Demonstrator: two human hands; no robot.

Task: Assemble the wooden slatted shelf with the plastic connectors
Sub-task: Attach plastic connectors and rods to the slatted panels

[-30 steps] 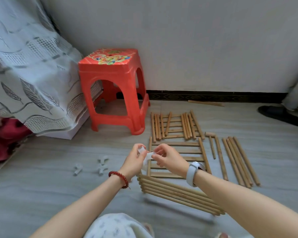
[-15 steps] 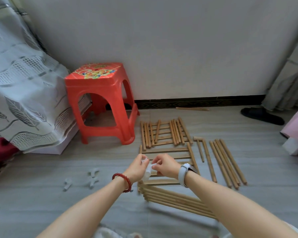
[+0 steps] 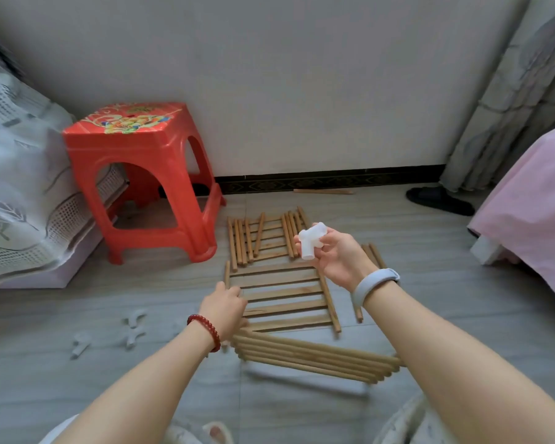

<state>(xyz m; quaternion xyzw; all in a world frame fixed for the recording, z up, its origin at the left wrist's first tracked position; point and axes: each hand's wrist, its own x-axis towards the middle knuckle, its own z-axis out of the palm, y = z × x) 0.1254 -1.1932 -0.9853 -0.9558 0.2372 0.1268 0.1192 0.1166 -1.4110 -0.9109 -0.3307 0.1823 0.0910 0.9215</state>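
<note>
Floor (image 3: 141, 395): grey boards; all the shelf parts lie on it.
Stool (image 3: 141, 174): red plastic, by the wall, left of the wood.
Near panel (image 3: 308, 355): slats side by side, closest to the person.
Middle panel (image 3: 285, 296): flat slatted piece, between the 2 hands.
Far panel (image 3: 263, 238): slats in a loose pile, next to the stool.
Left hand (image 3: 226, 307): on the middle panel's left edge; fingers curled over the side rail, grip partly hidden.
Right hand (image 3: 337, 257): held up above the wood, fingers pinching the white connector.
White connector (image 3: 313, 240): T-shaped plastic tube, in the air in the right hand.
Spare connectors (image 3: 132, 328): small white bits on the floor, left of the left hand.
</note>
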